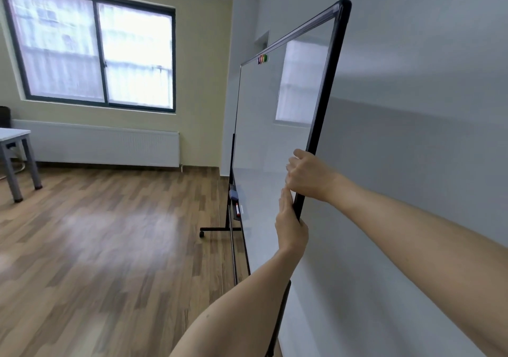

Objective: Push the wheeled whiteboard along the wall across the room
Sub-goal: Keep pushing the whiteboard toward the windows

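Note:
The wheeled whiteboard has a black frame and stands edge-on to me, close beside the grey wall on the right. My right hand is closed around the near vertical frame edge. Just below it, my left hand grips the same edge, fingers flat on the board face and thumb behind the frame. Coloured magnets sit near the top rail. An eraser and marker lie in the pen tray. One castor shows on the far leg; the near legs are hidden.
Wooden floor stretches ahead on the left. A large window and a white radiator fill the far wall. A grey-legged table stands at the far left.

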`<act>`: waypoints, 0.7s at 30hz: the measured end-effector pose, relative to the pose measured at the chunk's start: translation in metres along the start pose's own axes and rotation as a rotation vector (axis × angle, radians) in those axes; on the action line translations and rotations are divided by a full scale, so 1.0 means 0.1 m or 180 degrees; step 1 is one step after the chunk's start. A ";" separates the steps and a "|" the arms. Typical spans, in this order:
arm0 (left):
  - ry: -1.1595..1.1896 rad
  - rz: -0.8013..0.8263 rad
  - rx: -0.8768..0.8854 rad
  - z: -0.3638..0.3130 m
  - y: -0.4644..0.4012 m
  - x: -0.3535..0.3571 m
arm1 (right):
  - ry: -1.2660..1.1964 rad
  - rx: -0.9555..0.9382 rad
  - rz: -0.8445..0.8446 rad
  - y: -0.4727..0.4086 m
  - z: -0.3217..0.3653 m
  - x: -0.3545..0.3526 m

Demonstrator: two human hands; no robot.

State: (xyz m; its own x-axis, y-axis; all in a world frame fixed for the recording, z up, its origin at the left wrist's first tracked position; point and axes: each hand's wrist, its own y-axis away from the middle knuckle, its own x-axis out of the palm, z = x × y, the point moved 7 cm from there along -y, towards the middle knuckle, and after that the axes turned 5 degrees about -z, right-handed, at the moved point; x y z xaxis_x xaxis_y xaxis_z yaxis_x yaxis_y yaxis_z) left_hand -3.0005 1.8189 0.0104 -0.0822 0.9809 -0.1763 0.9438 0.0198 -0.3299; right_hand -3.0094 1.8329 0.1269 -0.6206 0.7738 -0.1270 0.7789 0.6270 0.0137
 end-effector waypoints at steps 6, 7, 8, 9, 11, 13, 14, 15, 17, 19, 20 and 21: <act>-0.0026 -0.0076 -0.0024 0.13 -0.28 0.04 | -0.0007 0.0012 -0.0165 -0.20 -0.05 0.13; -0.0023 -0.0078 -0.0033 0.15 -0.32 0.06 | -0.0002 0.0034 -0.0174 -0.23 -0.06 0.16; -0.0020 -0.0074 -0.0037 0.16 -0.36 0.07 | -0.0007 0.0053 -0.0199 -0.26 -0.06 0.20; -0.0018 -0.0074 -0.0034 0.17 -0.40 0.08 | -0.0031 0.0064 -0.0214 -0.30 -0.06 0.23; -0.0006 -0.0080 -0.0032 0.19 -0.48 0.08 | -0.0022 0.0068 -0.0216 -0.38 -0.06 0.29; -0.0016 -0.0092 -0.0039 0.23 -0.58 0.10 | 0.0037 0.0051 -0.0222 -0.46 -0.06 0.37; -0.0029 -0.0087 -0.0049 0.25 -0.62 0.11 | 0.0069 0.0044 -0.0216 -0.49 -0.05 0.40; -0.0030 -0.0087 -0.0056 0.26 -0.64 0.12 | 0.0085 0.0031 -0.0224 -0.52 -0.05 0.42; -0.0033 -0.0092 -0.0067 0.29 -0.71 0.13 | 0.0096 0.0026 -0.0216 -0.57 -0.07 0.46; -0.0026 -0.0095 -0.0077 0.33 -0.79 0.15 | 0.0130 0.0028 -0.0212 -0.62 -0.08 0.51; -0.0029 -0.0103 -0.0073 0.34 -0.83 0.15 | 0.0138 0.0033 -0.0225 -0.65 -0.08 0.53; -0.0043 -0.0108 -0.0066 0.34 -0.87 0.16 | 0.0122 0.0027 -0.0218 -0.67 -0.09 0.56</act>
State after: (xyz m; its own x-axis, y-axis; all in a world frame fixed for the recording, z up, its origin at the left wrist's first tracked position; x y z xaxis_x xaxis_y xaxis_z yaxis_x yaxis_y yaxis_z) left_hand -3.0946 1.8260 0.0043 -0.1185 0.9769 -0.1779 0.9468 0.0572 -0.3166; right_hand -3.0975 1.8349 0.1273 -0.6754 0.7320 -0.0894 0.7351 0.6780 -0.0020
